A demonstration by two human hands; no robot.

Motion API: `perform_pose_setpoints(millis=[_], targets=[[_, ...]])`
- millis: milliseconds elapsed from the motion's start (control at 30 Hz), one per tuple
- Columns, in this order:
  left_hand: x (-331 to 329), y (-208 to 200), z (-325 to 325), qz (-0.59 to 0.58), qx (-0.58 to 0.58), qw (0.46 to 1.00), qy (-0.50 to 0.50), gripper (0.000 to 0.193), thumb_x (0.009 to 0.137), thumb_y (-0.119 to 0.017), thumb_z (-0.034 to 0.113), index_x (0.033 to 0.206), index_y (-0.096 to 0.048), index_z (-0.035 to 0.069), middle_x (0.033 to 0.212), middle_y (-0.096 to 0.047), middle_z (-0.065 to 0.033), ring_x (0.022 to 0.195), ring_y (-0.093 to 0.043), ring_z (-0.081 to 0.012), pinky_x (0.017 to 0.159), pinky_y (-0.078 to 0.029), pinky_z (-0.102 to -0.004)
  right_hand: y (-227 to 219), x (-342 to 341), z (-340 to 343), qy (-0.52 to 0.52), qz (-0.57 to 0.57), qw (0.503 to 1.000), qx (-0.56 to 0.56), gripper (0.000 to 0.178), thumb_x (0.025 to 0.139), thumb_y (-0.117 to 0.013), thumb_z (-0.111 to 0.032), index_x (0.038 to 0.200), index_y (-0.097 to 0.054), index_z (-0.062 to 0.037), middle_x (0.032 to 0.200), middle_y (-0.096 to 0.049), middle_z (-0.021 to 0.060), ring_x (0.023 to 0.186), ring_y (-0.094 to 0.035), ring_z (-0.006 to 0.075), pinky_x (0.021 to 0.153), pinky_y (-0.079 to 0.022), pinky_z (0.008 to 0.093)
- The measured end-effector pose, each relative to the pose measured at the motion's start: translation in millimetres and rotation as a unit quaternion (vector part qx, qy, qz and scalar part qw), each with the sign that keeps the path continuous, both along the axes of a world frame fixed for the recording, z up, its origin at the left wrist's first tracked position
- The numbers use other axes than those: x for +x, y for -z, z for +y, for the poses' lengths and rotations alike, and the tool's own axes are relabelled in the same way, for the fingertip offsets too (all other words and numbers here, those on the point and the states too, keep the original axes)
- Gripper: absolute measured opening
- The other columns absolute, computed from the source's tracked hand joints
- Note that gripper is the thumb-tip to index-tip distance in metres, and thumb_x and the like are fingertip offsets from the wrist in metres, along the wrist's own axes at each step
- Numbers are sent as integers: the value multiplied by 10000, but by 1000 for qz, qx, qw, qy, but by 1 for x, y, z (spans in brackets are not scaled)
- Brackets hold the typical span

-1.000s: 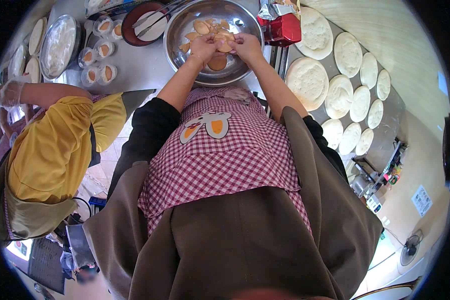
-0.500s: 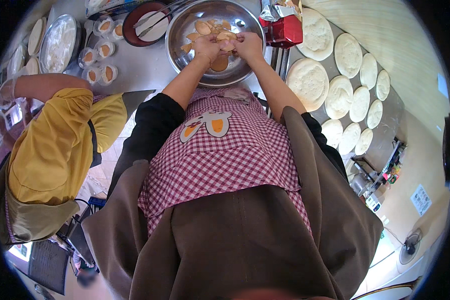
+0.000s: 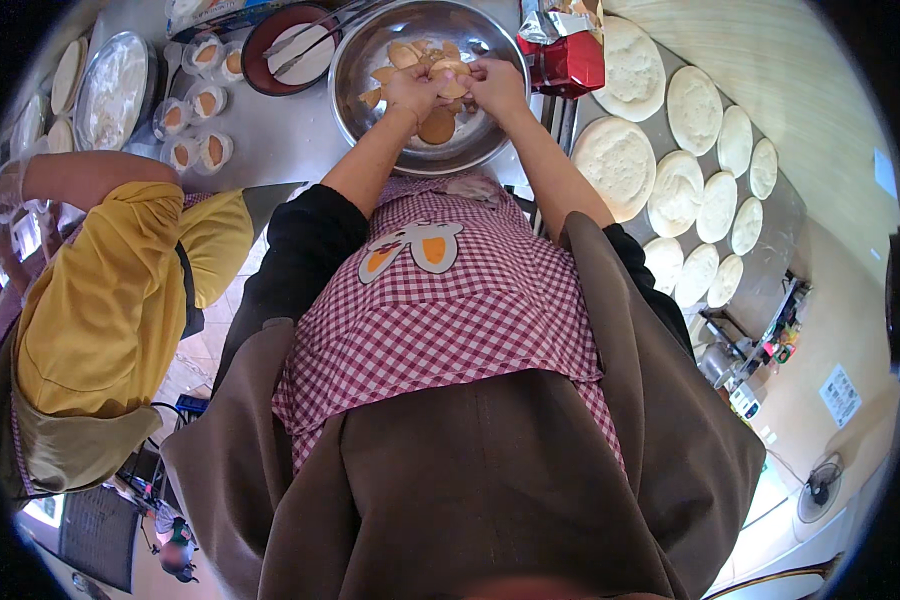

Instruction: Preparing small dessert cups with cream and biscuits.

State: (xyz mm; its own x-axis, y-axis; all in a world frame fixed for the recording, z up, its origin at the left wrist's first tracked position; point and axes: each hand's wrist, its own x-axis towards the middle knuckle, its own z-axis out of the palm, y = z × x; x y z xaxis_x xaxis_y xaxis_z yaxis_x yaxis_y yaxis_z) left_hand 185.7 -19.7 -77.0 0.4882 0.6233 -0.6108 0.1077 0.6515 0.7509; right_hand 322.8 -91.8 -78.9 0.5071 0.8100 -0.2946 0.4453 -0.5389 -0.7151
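A wide steel bowl (image 3: 348,88) stands on the counter in front of me, with several tan biscuit pieces (image 3: 402,54) lying inside. Over it both my hands pinch one thin, round, tan biscuit (image 3: 450,68) between them. My left hand (image 3: 412,92) grips its near left side, fingers closed. On the right edge sit the closed fingers of my right hand (image 3: 498,88). Just below the hands, a larger rounded biscuit (image 3: 437,127) rests in the bowl. Whether the held biscuit is cracked I cannot tell.
A dark bowl of white powder (image 3: 312,62) with utensils adjoins the steel bowl. Several filled cups (image 3: 213,151) stand left, near a co-worker's yellow sleeve (image 3: 100,290). A red foil package (image 3: 567,64) sits right, beside several flat dough rounds (image 3: 615,167) on a metal surface.
My hands stay at the bowl on the same biscuit, with only slight finger movement. The co-worker's arm at the left has shifted a little.
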Motion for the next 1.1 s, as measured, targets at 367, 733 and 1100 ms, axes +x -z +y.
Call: perform_pose_setpoints(millis=[367, 733, 1100], targets=[[-2, 0, 3, -3, -27, 999, 36, 396, 836, -690, 113, 1109, -527, -123, 1036, -601, -161, 835, -663, -241, 647, -620, -275, 7, 1, -5, 24, 182, 982, 52, 261, 807, -707, -170, 983, -649, 13, 805, -657, 96, 678, -625, 144, 576, -529, 287], [3, 20, 3, 25, 88, 993, 73, 362, 796, -720, 53, 1083, -560, -100, 933, -631, -109, 812, -652, -178, 652, -589, -258, 15, 6, -6, 40, 68, 997, -21, 319, 729, -757, -205, 976, -686, -16, 800, -690, 111, 743, -678, 210, 681, -526, 327], [10, 31, -3, -11, 69, 995, -65, 336, 818, -689, 45, 1108, -558, -64, 906, -633, -93, 728, -646, -162, 586, -576, -241, -6, -4, 4, 68, 35, 997, -3, 278, 707, -748, -217, 919, -717, -40, 809, -702, 111, 726, -684, 210, 708, -533, 321]])
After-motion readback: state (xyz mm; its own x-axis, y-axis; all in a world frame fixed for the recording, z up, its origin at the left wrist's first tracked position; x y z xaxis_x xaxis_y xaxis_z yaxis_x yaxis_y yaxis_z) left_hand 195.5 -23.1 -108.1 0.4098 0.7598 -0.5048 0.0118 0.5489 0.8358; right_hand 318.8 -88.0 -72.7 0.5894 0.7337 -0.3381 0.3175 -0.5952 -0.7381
